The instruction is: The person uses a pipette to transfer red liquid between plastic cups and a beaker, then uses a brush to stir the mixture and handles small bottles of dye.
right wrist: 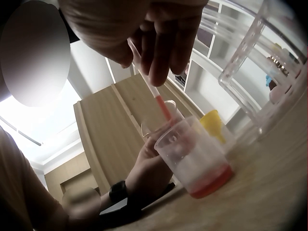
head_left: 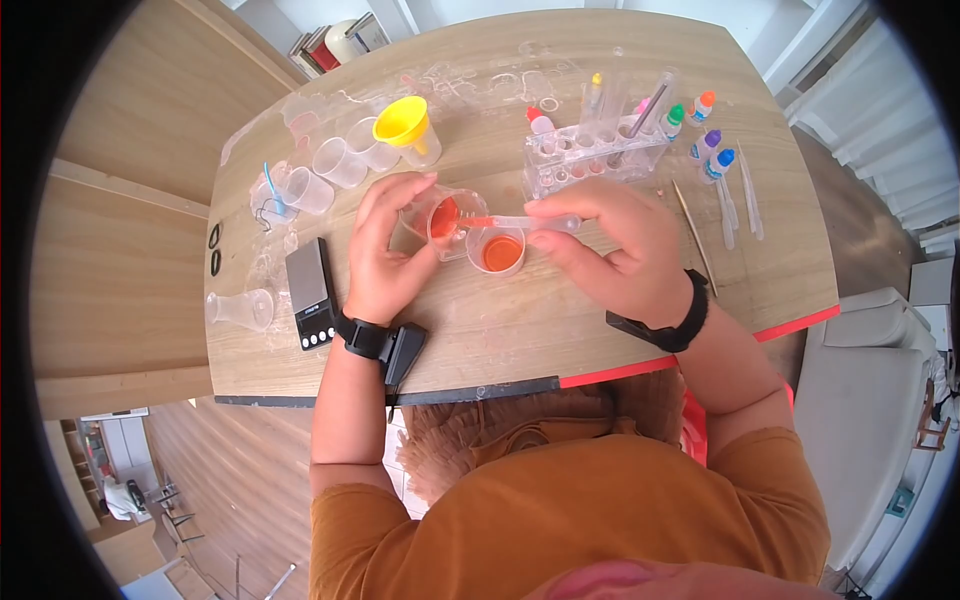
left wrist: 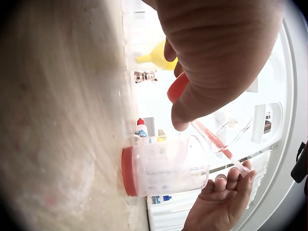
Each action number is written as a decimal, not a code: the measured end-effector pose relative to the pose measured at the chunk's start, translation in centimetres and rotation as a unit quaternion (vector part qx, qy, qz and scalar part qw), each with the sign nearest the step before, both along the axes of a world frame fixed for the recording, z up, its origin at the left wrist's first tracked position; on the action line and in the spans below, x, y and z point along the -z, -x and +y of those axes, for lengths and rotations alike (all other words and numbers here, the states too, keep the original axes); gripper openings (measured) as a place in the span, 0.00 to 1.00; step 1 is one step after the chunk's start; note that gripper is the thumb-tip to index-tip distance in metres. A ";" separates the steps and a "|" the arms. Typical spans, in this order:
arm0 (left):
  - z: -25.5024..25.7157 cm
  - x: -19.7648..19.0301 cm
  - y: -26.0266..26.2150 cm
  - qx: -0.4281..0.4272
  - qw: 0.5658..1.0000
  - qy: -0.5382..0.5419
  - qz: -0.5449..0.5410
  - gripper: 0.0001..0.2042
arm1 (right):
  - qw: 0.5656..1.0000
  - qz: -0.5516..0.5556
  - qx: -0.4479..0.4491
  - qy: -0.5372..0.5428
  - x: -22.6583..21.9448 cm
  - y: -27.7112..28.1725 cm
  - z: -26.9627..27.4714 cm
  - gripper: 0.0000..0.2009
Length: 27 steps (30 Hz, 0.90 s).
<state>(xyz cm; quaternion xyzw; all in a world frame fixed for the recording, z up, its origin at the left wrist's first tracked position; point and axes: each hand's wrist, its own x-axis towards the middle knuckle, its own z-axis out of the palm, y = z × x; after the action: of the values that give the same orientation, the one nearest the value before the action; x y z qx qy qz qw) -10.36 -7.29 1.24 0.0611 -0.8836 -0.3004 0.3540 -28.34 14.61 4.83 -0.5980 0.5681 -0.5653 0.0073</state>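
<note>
My left hand grips a clear beaker with orange-red liquid in it, tipped so its mouth leans to the right. Between thumb and fingers my right hand pinches a plastic dropper, lying nearly level in the head view. Red liquid fills part of the dropper's stem, and its tip reaches into the beaker's mouth. Just below the dropper a translucent plastic cup stands upright on the table, with a shallow layer of red liquid at its bottom.
Left of the hands are a black scale, a clear flask and several plastic cups, one bearing a yellow funnel. To the right stand a test tube rack, dropper bottles, a thin stick and spare droppers.
</note>
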 end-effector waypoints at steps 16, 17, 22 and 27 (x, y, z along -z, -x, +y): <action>-0.1 0.0 0.0 -0.006 1.000 0.015 -0.003 0.32 | 0.985 -0.141 0.054 0.079 -0.6 0.3 1.0 0.05; -0.1 0.0 0.0 -0.006 1.000 0.015 -0.003 0.32 | 0.988 -0.121 0.055 0.074 -0.6 0.4 1.1 0.04; -0.1 0.0 0.0 -0.008 1.000 0.003 -0.005 0.31 | 0.996 0.018 0.060 0.068 -1.5 0.9 0.7 0.04; -0.1 0.0 -0.1 -0.009 1.000 0.003 -0.008 0.31 | 0.996 0.015 0.042 0.074 -1.3 0.4 0.3 0.06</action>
<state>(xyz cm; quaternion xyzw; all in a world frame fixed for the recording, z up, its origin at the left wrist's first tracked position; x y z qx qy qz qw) -10.29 -7.35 1.26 0.0705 -0.8867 -0.2944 0.3494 -28.78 14.91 6.13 -0.5811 0.5493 -0.5965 -0.0688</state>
